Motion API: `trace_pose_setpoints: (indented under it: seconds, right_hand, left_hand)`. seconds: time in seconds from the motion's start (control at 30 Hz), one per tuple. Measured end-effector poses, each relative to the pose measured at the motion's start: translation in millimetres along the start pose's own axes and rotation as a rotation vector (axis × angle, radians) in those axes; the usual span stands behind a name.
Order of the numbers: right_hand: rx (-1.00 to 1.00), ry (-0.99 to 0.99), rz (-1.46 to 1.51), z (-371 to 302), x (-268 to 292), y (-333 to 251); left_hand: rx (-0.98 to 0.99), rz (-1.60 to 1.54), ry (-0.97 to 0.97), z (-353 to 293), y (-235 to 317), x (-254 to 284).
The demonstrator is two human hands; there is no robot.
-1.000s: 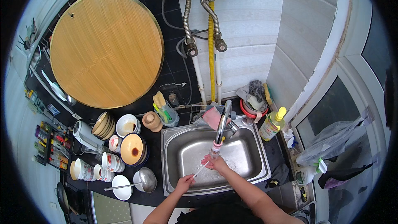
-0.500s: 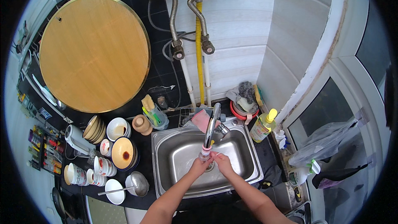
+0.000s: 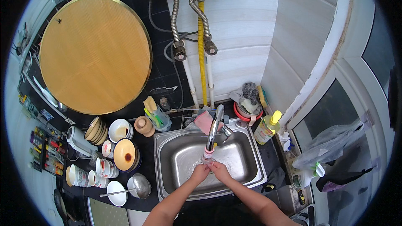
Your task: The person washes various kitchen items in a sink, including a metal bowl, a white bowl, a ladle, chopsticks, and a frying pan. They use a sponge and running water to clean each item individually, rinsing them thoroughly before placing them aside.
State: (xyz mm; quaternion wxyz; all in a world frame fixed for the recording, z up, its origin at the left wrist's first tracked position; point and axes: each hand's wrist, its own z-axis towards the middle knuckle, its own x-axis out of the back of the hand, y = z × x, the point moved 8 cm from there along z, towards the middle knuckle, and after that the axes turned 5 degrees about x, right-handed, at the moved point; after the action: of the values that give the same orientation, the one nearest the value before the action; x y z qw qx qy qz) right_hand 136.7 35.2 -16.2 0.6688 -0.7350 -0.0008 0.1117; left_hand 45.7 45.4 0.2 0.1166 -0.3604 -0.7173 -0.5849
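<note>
Under the curved chrome faucet (image 3: 215,127), my left hand (image 3: 201,172) and my right hand (image 3: 219,170) are close together with bent fingers. They are just below the faucet's pink-and-clear spout tip (image 3: 207,154), over the basin of the stainless steel sink (image 3: 234,180). Both hands look closed. Whatever is between the fingertips, if anything, is too small to make out. Water runs down around the fingers, and the basin floor behind them looks wet.
Left of the sink stand stacked bowls (image 3: 125,155), a ladle (image 3: 141,185) and a wooden mortar (image 3: 144,126). A pink cloth (image 3: 203,122) hangs behind the faucet. At right are a yellow-capped bottle (image 3: 266,128) and a red basin (image 3: 248,115) holding cloths and a scrubber.
Both hands have lowered slightly from the spout tip. My right hand has come a little nearer to me and its fingers now point toward my left hand's fingers.
</note>
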Motion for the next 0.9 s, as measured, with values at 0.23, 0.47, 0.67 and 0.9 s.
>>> trace_pose_setpoints:
  seconds: [0.23,0.47,0.67,0.9]
  right_hand:
    - [0.005,-0.076,0.109,6.1,-14.4,0.9]
    - [-0.166,-0.01,0.241,6.5,-12.7,9.2]
    - [-0.176,0.064,0.248,13.4,-3.6,18.8]
    - [0.108,-0.086,-0.186,3.9,-7.4,-7.8]
  left_hand:
    - [-0.015,-0.1,0.073,-7.2,-25.1,2.2]
    - [0.077,-0.083,0.041,-6.3,-29.9,-5.1]
    - [-0.014,-0.097,0.109,8.0,-34.3,-2.7]
    - [0.01,-0.098,0.091,3.7,-27.9,0.1]
